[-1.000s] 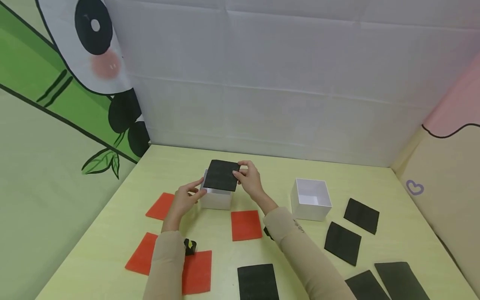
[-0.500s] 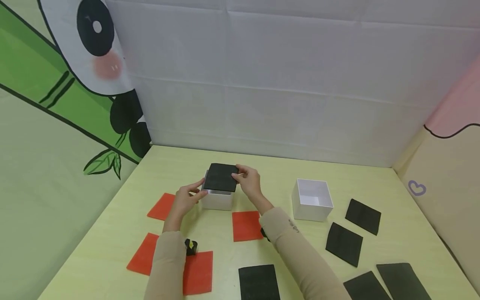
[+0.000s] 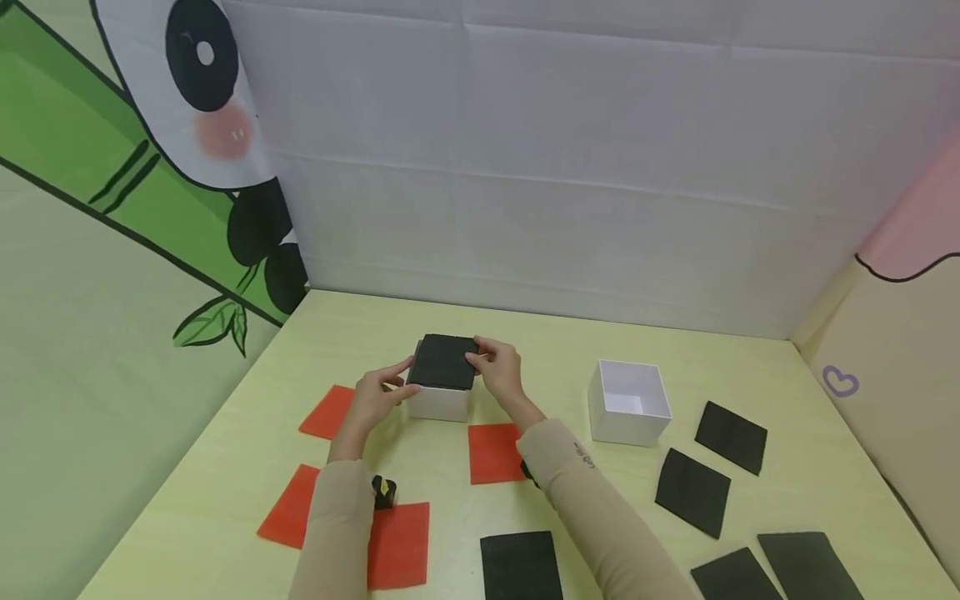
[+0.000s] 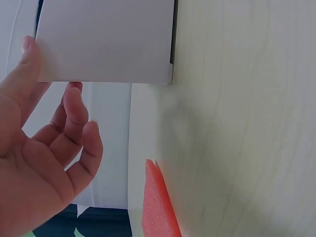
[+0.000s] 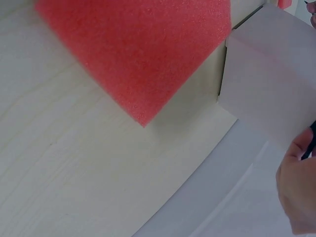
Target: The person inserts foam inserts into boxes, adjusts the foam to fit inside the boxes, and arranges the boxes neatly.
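Note:
A square black foam sheet (image 3: 446, 362) lies across the top of a white box (image 3: 438, 404). My right hand (image 3: 501, 367) pinches the sheet's right edge between thumb and fingers; in the right wrist view that hand (image 5: 301, 182) has a dark sliver of sheet (image 5: 310, 148) at its fingertips. At the box's left front corner my left hand (image 3: 375, 398) holds on, thumb at the front rim and forefinger along the left side. In the left wrist view the left hand's other fingers (image 4: 79, 133) curl loosely beside the box wall (image 4: 106, 42). The sheet hides the box's inside.
A second white box (image 3: 628, 404), open at the top, stands to the right. Red foam sheets (image 3: 399, 546) lie around my forearms, one red sheet (image 3: 495, 454) before the covered box. Several black sheets (image 3: 693, 493) lie at the right, another black sheet (image 3: 521, 567) at front centre.
The black sheet has come down from a tilted position above the box to lie across its top, my right hand lowering with it. My left hand has stayed at the box corner.

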A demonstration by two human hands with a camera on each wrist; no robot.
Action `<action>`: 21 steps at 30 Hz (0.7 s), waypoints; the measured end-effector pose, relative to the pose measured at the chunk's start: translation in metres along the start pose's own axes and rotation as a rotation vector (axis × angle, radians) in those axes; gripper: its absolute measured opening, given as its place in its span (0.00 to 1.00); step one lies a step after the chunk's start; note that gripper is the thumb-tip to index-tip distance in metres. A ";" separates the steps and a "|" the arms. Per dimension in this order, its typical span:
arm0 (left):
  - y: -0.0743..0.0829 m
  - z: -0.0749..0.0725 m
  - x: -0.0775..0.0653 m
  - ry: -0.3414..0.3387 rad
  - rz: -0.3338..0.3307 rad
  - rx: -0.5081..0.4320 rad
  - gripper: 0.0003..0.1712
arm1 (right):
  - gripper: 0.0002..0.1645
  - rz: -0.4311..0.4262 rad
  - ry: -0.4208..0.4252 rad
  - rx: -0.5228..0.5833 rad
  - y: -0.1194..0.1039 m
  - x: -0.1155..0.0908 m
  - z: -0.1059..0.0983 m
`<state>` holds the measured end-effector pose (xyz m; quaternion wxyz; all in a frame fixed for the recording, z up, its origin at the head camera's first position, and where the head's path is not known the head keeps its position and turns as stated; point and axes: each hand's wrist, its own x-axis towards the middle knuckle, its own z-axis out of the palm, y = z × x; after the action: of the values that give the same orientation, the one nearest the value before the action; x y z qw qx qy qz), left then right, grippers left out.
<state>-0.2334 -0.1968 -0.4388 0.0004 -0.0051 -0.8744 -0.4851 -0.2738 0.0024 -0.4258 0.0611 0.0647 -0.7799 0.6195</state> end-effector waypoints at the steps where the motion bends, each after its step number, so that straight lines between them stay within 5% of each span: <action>1: 0.000 0.000 0.000 -0.001 0.005 0.001 0.32 | 0.21 0.000 0.000 -0.001 0.000 0.000 0.000; 21: -0.003 -0.002 0.000 0.004 0.047 0.011 0.33 | 0.21 -0.050 -0.030 -0.198 -0.002 -0.003 0.009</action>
<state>-0.2332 -0.2003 -0.4397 0.0135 -0.0247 -0.8767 -0.4802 -0.2710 -0.0064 -0.4266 0.0708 0.0870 -0.8363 0.5367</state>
